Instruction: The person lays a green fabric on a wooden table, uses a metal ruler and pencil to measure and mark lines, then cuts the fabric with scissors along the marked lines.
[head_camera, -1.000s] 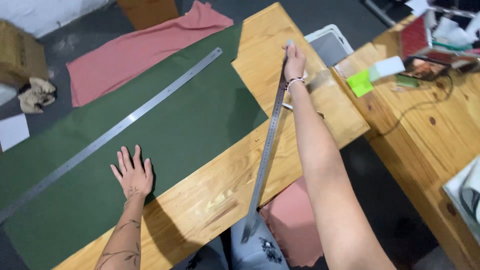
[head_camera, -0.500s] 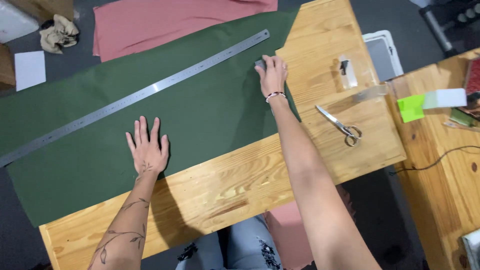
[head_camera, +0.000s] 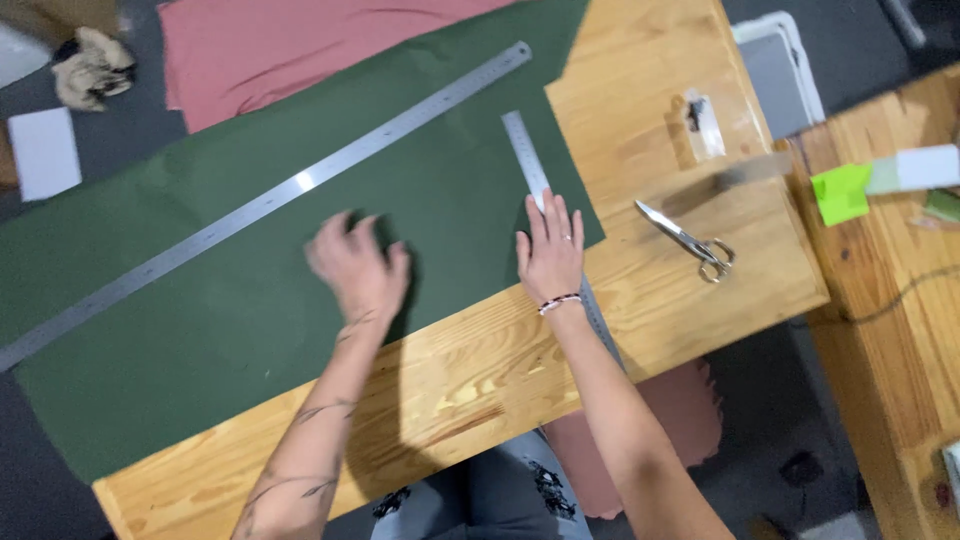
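On the green fabric (head_camera: 250, 300) lies the short steel ruler (head_camera: 524, 158), its near end running under the right hand (head_camera: 550, 255) — fingers together, palm pressing it flat, no grip closed on it. Left of that ruler the left hand (head_camera: 355, 268) hovers blurred, fingers loosely spread, holding nothing. Beyond both, a long ruler (head_camera: 270, 200) crosses the cloth slantwise. Right of the short ruler, scissors (head_camera: 690, 240) rest on the bare worktop (head_camera: 650, 300). The step looks like squaring the ruler; that calls for steady pressure.
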